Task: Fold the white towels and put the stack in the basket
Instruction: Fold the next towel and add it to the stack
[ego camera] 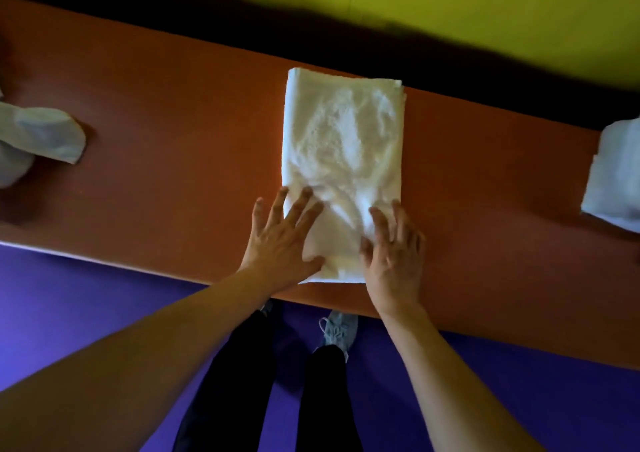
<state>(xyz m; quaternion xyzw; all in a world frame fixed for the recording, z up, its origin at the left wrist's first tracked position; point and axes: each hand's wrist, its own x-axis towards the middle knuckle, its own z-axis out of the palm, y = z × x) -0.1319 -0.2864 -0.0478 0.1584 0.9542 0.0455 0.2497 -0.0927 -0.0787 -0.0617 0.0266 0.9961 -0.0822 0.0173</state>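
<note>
Left hand (pixel 282 240) and right hand (pixel 393 254), both flat with fingers spread, pressing near end of folded white towel (pixel 341 147) lying lengthwise on orange worktop (pixel 180 147); crumpled towel (pixel 38 140) far left, folded towel (pixel 614 174) far right.

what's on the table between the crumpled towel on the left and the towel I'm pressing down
Nothing. In the head view, only bare orange table lies between the crumpled towel and the folded towel under both hands.
</note>
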